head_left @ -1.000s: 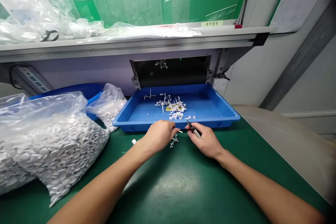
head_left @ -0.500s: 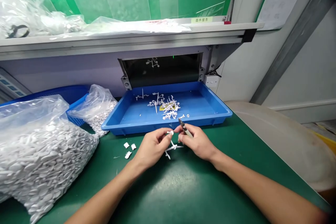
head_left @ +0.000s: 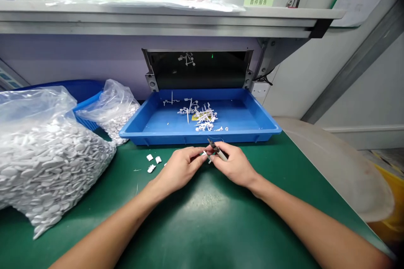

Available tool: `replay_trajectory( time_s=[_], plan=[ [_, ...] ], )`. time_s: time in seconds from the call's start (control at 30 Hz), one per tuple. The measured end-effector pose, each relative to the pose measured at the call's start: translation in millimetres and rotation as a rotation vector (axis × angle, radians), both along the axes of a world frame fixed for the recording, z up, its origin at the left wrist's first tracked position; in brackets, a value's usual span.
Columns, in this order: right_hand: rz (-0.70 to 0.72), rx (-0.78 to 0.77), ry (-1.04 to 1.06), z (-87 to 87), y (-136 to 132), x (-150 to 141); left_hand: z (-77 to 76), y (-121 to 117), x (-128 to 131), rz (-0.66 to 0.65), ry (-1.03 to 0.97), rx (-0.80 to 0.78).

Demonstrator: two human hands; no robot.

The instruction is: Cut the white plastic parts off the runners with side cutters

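My left hand (head_left: 181,167) is closed, its thumb and fingertips pinching a small white plastic part (head_left: 204,154). Fingers mostly cover that part, so its full shape is hidden. Against it, on the other side, are the fingertips of my right hand (head_left: 236,164). That hand is also closed, around a slim hand tool (head_left: 221,154) with a dark pointed tip and a pale handle. The tip points up and left, towards the tray. Both hands meet just above the green tabletop, in front of the blue tray (head_left: 233,138).
Branching white plastic pieces (head_left: 205,115) lie heaped in the tray below a dark opening (head_left: 198,71). Several small white parts (head_left: 151,168) sit left of my hands. A large clear bag of white pieces (head_left: 57,159) stands at left, with a smaller bag (head_left: 118,113) behind it.
My hands have come together at the fingertips. The white branched piece that hung below them is now mostly out of sight. The camera view has tilted slightly downward.
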State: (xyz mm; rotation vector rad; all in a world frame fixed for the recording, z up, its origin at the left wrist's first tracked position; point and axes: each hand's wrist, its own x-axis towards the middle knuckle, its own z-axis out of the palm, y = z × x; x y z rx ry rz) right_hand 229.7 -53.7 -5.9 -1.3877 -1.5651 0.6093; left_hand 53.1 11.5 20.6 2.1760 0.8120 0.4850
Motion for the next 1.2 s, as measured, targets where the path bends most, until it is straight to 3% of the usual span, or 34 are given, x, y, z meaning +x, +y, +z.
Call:
replay_trajectory(
  time_s=[0.1,0.33,0.4,0.57,0.67,0.9,1.07,1.2],
  plan=[
    [0.031,-0.043,0.078,0.5,0.5,-0.1,-4.4,4.3,-3.6,0.006,0.036,0.252],
    [0.067,-0.083,0.222,2.8,0.2,0.4,-4.8,4.1,-2.3,0.027,0.018,0.279],
    [0.095,-0.1,0.225,3.2,0.1,1.3,-4.4,5.5,-3.3,0.064,0.02,0.235],
    [0.196,-0.205,0.245,2.0,1.2,3.2,-8.8,12.4,-8.0,0.106,-0.004,-0.065],
    [0.212,-0.219,0.279,0.4,2.6,4.1,-12.9,15.2,-8.7,0.097,-0.011,-0.102],
    [0.177,-0.235,0.277,-2.3,5.5,6.2,-13.8,11.1,-6.6,0.146,0.045,0.17],
    [0.067,-0.236,0.314,-6.2,9.1,8.8,-9.2,4.2,-8.5,0.14,0.339,0.43],
    [0.077,-0.227,0.277,-9.7,10.6,10.4,-15.8,3.3,-4.1,0.149,0.535,0.518]
  ],
)
